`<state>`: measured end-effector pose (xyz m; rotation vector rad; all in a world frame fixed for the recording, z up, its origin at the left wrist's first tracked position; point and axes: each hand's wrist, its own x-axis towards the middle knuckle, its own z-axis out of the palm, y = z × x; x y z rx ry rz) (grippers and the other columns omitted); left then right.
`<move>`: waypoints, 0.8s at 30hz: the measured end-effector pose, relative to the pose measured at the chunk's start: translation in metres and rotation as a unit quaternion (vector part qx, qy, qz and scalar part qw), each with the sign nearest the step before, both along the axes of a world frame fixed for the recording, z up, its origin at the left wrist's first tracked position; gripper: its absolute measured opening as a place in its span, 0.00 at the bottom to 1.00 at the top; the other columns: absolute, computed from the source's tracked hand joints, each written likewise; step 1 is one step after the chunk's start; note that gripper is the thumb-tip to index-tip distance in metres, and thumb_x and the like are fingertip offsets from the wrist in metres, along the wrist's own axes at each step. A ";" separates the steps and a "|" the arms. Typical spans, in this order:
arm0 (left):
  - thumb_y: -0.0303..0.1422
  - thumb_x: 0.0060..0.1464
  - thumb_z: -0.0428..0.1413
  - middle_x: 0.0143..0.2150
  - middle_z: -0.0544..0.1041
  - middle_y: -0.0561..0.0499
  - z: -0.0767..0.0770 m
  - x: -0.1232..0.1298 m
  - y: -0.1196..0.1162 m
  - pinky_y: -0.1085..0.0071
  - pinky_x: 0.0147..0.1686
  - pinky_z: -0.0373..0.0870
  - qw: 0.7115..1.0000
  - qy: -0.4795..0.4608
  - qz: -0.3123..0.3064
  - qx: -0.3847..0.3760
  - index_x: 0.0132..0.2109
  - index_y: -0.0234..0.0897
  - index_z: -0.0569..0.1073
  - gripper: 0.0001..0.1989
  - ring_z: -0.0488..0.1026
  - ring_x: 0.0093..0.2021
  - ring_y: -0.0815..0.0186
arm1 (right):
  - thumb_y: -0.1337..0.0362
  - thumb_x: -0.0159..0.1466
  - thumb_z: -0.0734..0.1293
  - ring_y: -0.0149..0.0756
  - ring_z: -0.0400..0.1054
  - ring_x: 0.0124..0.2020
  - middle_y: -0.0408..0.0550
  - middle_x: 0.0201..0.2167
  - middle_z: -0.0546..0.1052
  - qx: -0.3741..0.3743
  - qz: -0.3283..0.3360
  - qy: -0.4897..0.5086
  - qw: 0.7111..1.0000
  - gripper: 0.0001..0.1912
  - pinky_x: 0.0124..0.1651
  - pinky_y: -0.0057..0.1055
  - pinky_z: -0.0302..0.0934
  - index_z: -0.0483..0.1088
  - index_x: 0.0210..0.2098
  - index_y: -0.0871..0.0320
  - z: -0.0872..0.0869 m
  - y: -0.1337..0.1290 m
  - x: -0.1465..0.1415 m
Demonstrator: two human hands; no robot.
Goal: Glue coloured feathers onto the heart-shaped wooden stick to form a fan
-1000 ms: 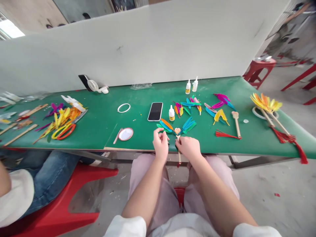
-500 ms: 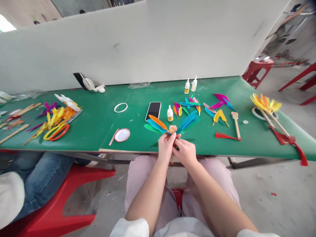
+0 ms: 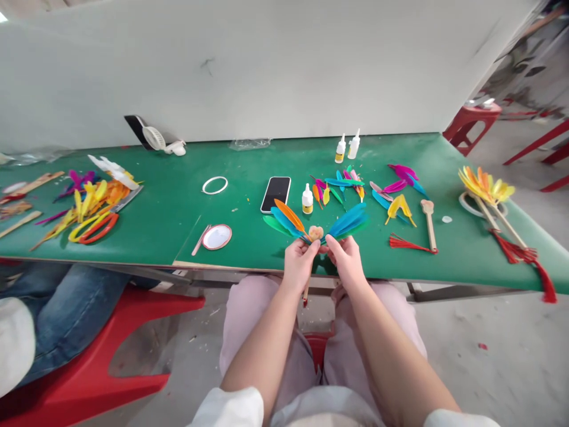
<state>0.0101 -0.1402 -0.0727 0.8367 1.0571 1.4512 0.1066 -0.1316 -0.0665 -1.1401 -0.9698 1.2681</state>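
My left hand is closed on a wooden stick piece with a rounded pinkish top; its handle hangs below the fingers. Orange, blue and green feathers fan out from its left side. On the right side, blue feathers spread outward, their base pinched by my right hand. Just beyond the piece, a small glue bottle stands upright near a phone.
Two more bottles stand at the back. Loose feathers, another stick with a red tassel and finished-looking feather pieces lie rightward. Scissors and a white dish are left. A person's leg shows lower left.
My right hand has moved slightly right, away from my left hand, and its fingers now pinch the base of the blue feathers. The view has shifted a little.
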 end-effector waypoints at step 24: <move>0.36 0.45 0.58 0.30 0.78 0.48 -0.001 0.001 0.000 0.67 0.36 0.72 0.998 0.055 -0.012 0.000 0.35 0.32 0.74 0.11 0.75 0.31 0.63 | 0.55 0.48 0.69 0.25 0.62 0.21 0.40 0.21 0.70 -0.012 -0.035 0.051 0.998 0.14 0.19 0.22 0.54 0.66 0.27 0.60 -0.003 0.002 -0.001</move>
